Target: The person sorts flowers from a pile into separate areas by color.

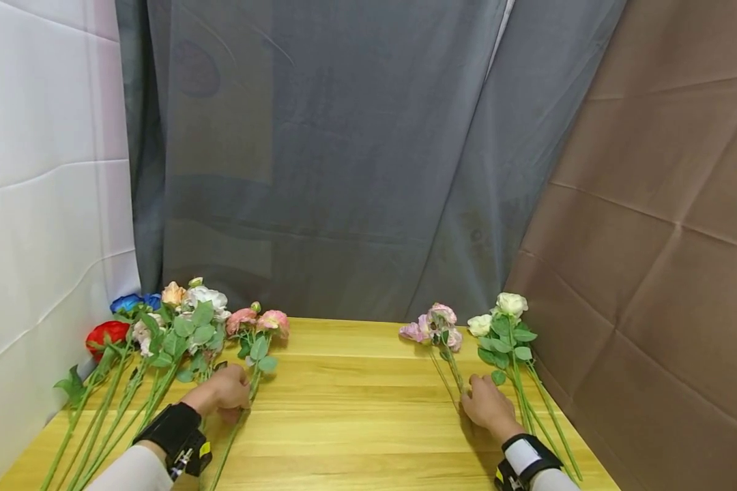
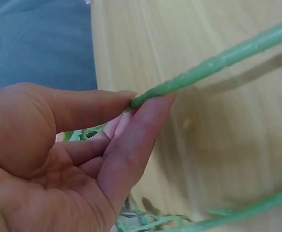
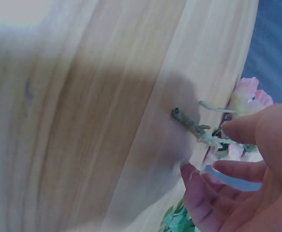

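My left hand [image 1: 228,389] pinches a green artificial flower stem [image 2: 203,69] between thumb and fingertip. In the head view that stem runs up to pink flowers [image 1: 273,322] with green leaves. A second green stem [image 2: 261,207] lies lower in the left wrist view. My right hand [image 1: 488,404] is close to the stems of the pale purple-pink flowers [image 1: 441,316] at the right. In the right wrist view its thumb and fingers stand apart, beside a short stem end [image 3: 184,119], with nothing gripped between them.
A bunch on the left has a red flower [image 1: 107,335], a blue flower [image 1: 125,303], a peach flower [image 1: 173,294] and a white flower [image 1: 206,300]. White roses [image 1: 511,305] lie at the right. A grey curtain [image 1: 344,170] backs the wooden table [image 1: 356,423]; cloths flank both sides.
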Demonstrator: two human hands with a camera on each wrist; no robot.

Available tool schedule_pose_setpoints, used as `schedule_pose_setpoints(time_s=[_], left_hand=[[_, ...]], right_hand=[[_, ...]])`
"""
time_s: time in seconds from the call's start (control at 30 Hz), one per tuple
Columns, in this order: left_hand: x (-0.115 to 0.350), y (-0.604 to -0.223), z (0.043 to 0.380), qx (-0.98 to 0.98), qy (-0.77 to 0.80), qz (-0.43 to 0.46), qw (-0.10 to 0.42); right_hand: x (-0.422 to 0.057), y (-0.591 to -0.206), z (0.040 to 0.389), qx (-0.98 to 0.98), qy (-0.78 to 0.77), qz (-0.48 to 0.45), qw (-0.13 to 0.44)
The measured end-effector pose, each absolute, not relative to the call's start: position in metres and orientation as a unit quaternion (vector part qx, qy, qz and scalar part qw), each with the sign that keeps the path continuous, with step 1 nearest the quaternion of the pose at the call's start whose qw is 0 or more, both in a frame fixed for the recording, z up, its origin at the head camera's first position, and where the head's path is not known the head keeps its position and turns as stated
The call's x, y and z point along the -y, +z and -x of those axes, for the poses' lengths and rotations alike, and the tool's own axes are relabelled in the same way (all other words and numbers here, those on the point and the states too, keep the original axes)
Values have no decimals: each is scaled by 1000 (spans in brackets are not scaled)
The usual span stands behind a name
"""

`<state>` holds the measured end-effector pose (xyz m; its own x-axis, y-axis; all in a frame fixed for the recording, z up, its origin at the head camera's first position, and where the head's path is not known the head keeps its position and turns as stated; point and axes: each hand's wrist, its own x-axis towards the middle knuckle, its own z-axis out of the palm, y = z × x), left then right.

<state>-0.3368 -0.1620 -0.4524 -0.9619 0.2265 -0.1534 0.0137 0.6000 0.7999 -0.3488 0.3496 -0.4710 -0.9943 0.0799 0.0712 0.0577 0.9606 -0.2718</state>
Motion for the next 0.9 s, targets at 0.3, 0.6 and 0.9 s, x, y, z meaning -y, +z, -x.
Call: schedule_pose_setpoints(time_s=[0.3,0.6,0.9], left_hand=[[147,-426,338,-869,472,-93,115],[113,-418,333,-859,492,-110,83],[70,-422,334,-856,498,-123,67]], right_hand=[[-336,-460,351,980,138,38,137],[-273,-442,338,960,227,-43,161],[-202,-454,318,874,455,-161,-49]])
